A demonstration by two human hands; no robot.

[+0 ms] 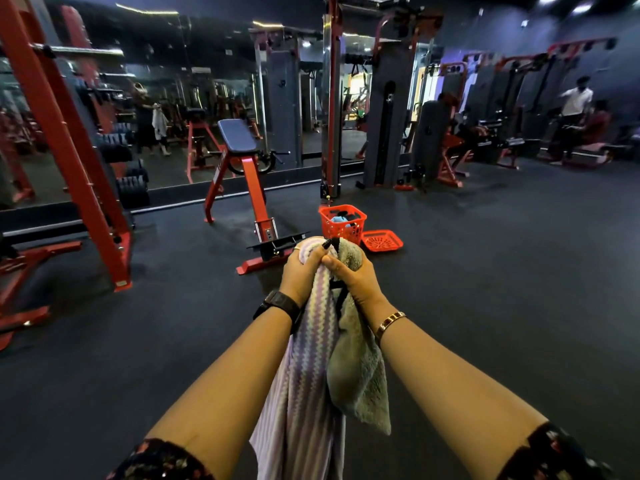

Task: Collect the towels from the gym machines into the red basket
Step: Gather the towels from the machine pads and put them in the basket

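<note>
Standing on the dark rubber floor (485,271), the person holds both arms out ahead with the hands pressed together at chest line. The left hand (302,271) has its fingers curled tight around the bunched top of a purple striped towel (304,368), which hangs down between the forearms. The right hand (356,275) is likewise clenched, gripping a grey-green fleecy towel (356,382) that droops beside the striped one, the two touching along their length. A dark strap or cloth shows between the two hands; what it is cannot be told. A black watch (280,304) sits on the left wrist and a gold bracelet (389,322) on the right. The red basket (342,223) stands on the floor just beyond the hands, upright, with blue and dark cloth visible inside. Its red lid (382,240) lies flat on the floor just beside it, to the right. An orange-framed bench (242,188) with a blue pad stands to the left of the basket, before a mirrored wall (194,109). Other people are at machines in the far right background, blurred.
</note>
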